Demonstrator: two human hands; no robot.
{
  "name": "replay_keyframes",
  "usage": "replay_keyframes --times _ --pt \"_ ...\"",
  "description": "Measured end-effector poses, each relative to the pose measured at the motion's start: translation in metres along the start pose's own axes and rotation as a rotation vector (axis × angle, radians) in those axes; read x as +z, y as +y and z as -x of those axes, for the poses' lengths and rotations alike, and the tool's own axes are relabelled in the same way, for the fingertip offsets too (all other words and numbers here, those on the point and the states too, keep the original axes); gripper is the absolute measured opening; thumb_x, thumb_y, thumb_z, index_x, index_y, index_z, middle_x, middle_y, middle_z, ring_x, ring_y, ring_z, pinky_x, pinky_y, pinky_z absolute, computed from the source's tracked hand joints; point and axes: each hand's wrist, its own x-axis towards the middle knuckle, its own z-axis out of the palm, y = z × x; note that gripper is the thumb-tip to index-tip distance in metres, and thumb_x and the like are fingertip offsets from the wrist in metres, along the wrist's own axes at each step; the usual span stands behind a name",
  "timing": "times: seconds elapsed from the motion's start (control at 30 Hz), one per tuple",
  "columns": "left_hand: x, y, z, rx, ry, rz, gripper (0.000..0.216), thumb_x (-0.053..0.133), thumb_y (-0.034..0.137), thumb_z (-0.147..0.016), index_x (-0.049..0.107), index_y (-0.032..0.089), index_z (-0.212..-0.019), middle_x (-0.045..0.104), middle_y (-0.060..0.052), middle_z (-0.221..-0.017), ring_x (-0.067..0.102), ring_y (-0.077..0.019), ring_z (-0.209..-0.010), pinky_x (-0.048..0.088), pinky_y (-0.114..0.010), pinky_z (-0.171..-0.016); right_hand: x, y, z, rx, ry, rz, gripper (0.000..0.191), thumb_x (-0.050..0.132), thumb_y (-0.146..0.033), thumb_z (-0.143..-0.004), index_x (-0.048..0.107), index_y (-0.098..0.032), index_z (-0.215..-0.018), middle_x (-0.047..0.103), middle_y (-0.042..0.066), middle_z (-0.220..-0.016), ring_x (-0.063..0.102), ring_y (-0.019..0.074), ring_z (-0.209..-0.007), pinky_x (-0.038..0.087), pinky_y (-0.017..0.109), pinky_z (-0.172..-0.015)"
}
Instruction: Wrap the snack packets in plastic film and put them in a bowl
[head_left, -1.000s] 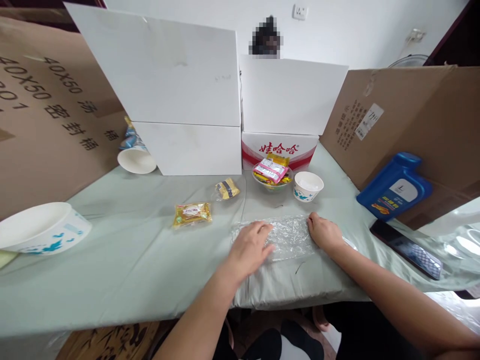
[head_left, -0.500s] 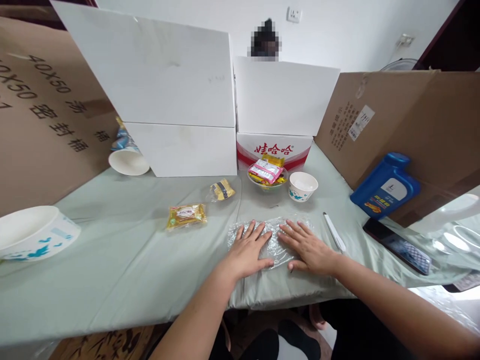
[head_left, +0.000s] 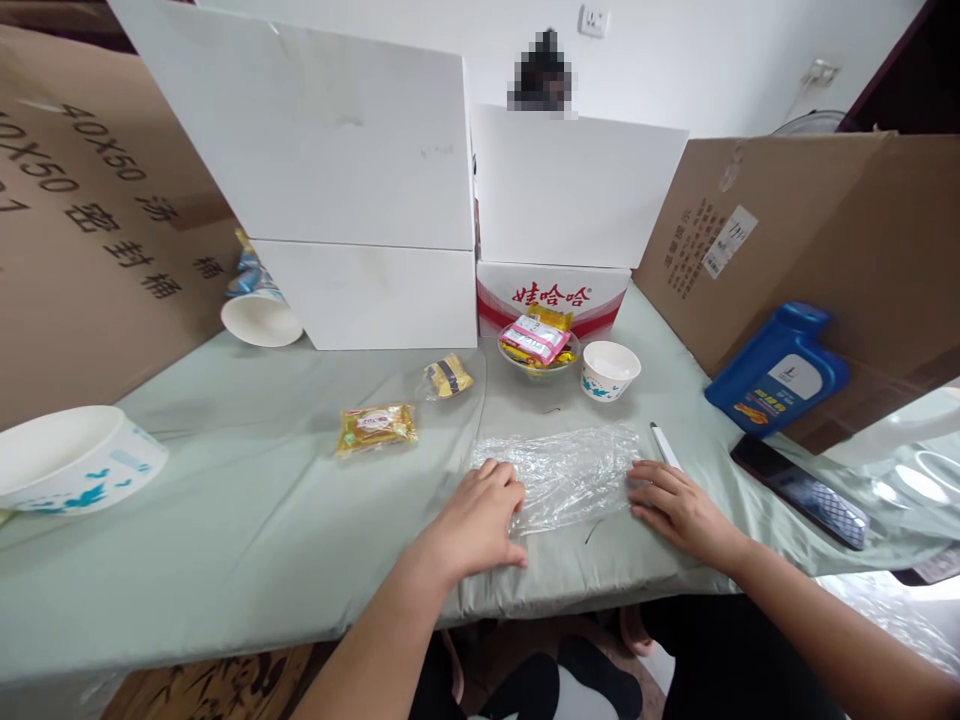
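A crinkled sheet of clear plastic wrap (head_left: 566, 472) lies flat on the pale green tablecloth (head_left: 262, 520) near the front edge. My left hand (head_left: 476, 515) rests at the sheet's left end, fingers bent and pressing down on it. My right hand (head_left: 675, 505) lies at the sheet's right end, fingers stretched out flat on its edge. Neither hand holds anything. A white pen-like stick (head_left: 664, 445) lies just beyond my right hand.
Behind the wrap stand a glass bowl of sachets (head_left: 538, 345) and a small paper cup (head_left: 611, 370). Two yellow packets (head_left: 375, 428) (head_left: 448, 376) lie to the left. A blue jug (head_left: 780, 370) and a phone (head_left: 802, 490) are on the right, a white bowl (head_left: 71, 465) at far left. Cardboard and white boxes wall the table.
My hands, side by side on the middle of the wrap half a second ago, have slid apart to its two ends, spreading the sheet wider.
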Motion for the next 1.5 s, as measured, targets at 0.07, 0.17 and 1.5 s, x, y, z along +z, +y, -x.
replay_keyframes --times 0.07,0.17,1.5 --pt "-0.001 0.001 0.001 -0.033 -0.051 -0.011 0.031 0.084 0.031 -0.056 0.059 0.021 -0.071 0.058 -0.004 -0.096 0.051 -0.0274 -0.102 0.045 -0.035 -0.081 0.000 0.001 0.001 -0.046 0.032 -0.023 0.016 0.050 -0.023 -0.096 0.066 -0.021 -0.098 0.068 0.008 -0.110 0.059 0.0236 -0.115 0.052 0.043 -0.095" --pt "-0.005 -0.004 0.002 -0.026 -0.073 -0.008 0.015 0.068 0.012 -0.066 0.055 0.019 -0.061 0.058 -0.003 -0.092 0.051 -0.0230 -0.097 0.043 -0.030 -0.077 -0.003 0.002 0.001 -0.081 0.029 -0.065 0.014 0.051 -0.021 -0.095 0.064 -0.021 -0.100 0.069 0.008 -0.107 0.062 0.0223 -0.110 0.054 0.040 -0.091" --pt "0.005 0.003 -0.016 -0.244 0.300 -0.159 0.021 0.042 0.020 -0.095 0.062 0.020 -0.102 0.063 -0.006 -0.105 0.063 -0.0206 -0.091 0.049 -0.031 -0.077 0.009 -0.009 -0.035 0.549 0.164 -0.276 0.012 0.052 -0.030 -0.084 0.043 -0.024 -0.079 0.065 0.007 -0.103 0.055 0.0129 -0.061 0.049 0.032 -0.063"
